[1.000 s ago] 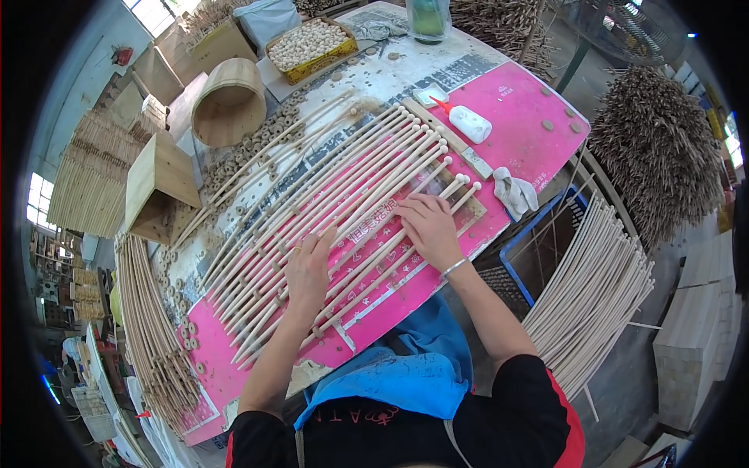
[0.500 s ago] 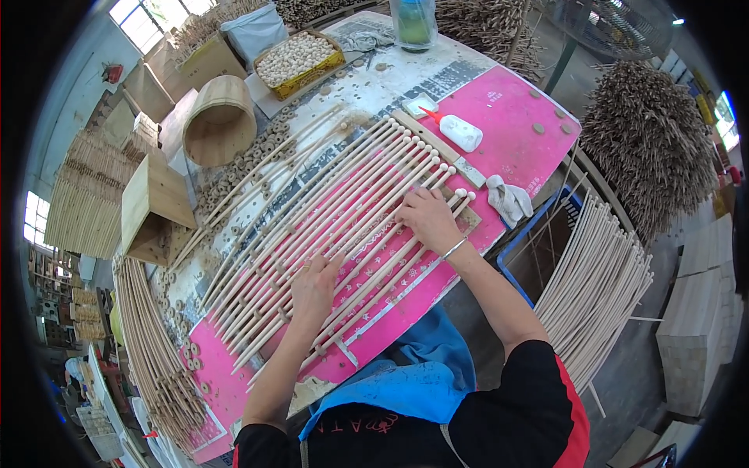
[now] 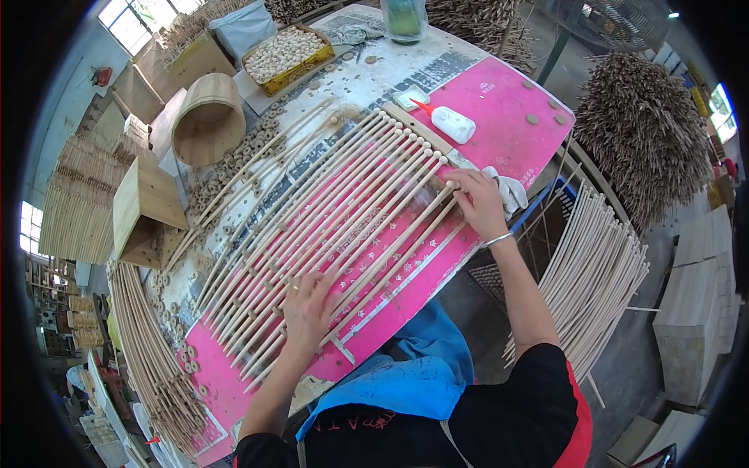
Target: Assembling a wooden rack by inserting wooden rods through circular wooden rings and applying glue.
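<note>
Inspecting the head view: ball-tipped rods (image 3: 343, 204) lie side by side on the table (image 3: 355, 78), ball ends toward its right edge, near a wooden strip (image 3: 421, 131). By the near edge, the right hand (image 3: 477, 201) pinches the ball end of a near rod (image 3: 390, 256) between thumb and fingers. Farther left along that edge, the left hand (image 3: 307, 308) lies over the rods, fingers curled; its grip cannot be told. Judgement: aligning appears under way; level the balls, keep spacing even, and steady neighbouring rods lightly against rolling.
</note>
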### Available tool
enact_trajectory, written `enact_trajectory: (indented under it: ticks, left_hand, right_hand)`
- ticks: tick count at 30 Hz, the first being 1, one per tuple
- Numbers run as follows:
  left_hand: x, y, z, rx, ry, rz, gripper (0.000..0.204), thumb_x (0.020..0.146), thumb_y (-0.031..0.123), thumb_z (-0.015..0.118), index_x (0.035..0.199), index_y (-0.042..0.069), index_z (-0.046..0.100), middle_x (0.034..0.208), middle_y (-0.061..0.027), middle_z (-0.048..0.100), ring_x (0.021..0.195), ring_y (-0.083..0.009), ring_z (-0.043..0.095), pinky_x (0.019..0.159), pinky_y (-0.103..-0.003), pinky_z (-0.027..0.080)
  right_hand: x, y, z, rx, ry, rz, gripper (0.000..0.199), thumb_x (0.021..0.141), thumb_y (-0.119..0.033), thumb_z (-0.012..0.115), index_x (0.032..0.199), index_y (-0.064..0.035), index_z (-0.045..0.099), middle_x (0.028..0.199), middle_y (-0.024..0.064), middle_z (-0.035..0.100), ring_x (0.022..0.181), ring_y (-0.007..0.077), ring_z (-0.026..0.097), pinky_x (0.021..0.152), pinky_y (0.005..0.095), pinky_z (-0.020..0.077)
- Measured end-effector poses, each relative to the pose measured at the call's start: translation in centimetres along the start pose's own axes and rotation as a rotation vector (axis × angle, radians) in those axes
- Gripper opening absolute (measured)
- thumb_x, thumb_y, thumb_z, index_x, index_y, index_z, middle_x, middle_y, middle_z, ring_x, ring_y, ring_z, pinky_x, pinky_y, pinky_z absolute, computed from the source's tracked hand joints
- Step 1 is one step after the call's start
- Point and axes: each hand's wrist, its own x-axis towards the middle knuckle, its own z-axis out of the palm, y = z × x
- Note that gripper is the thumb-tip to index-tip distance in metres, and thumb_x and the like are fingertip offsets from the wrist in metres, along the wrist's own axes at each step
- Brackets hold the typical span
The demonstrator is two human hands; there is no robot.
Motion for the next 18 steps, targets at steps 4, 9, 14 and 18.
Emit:
enact_trajectory:
  ticks: [4,9,14,18]
  left_hand:
    - [-2.3,1.8,-0.1,-0.025,-0.107,0.039,0.049,0.089,0.019,0.076,0.137,0.011,0.067,0.111,-0.0115,0.062,0.099,-0.0304,0.062,0.086,-0.043,0.049]
    - [-3.5,0.6,0.6,-0.030,-0.066,-0.086,0.047,0.091,0.012,0.072,0.138,0.010,0.066,0.109,-0.0115,0.063,0.095,-0.0338,0.065,0.081,-0.045,0.053]
    - [-3.3,0.9,-0.2,0.038,-0.103,-0.055,0.052,0.091,0.007,0.069,0.142,0.011,0.062,0.112,-0.0113,0.065,0.096,-0.0329,0.068,0.080,-0.044,0.055]
    - [-3.3,-0.2,0.1,0.041,-0.171,-0.127,0.049,0.091,0.002,0.063,0.139,0.010,0.063,0.116,-0.0141,0.067,0.094,-0.0346,0.071,0.078,-0.044,0.058]
  right_hand:
    - [0.2,2.1,0.2,0.097,-0.193,0.115,0.027,0.088,-0.009,0.072,0.115,-0.0094,0.073,0.104,0.0072,0.071,0.094,0.0268,0.064,0.091,0.0396,0.0478]
    - [1.1,2.8,1.9,0.009,-0.182,0.097,0.022,0.090,-0.016,0.072,0.111,-0.0091,0.073,0.092,0.0068,0.069,0.090,0.0268,0.063,0.084,0.0403,0.0492]
    - [1.7,2.6,3.3,-0.132,-0.111,0.079,0.019,0.091,-0.022,0.073,0.106,-0.0103,0.075,0.091,0.0074,0.069,0.089,0.0289,0.065,0.080,0.0428,0.0516]
    - [1.7,2.5,3.3,-0.144,-0.131,0.144,0.017,0.089,-0.020,0.074,0.104,-0.0119,0.074,0.093,0.0075,0.069,0.095,0.0306,0.065,0.084,0.0459,0.0508]
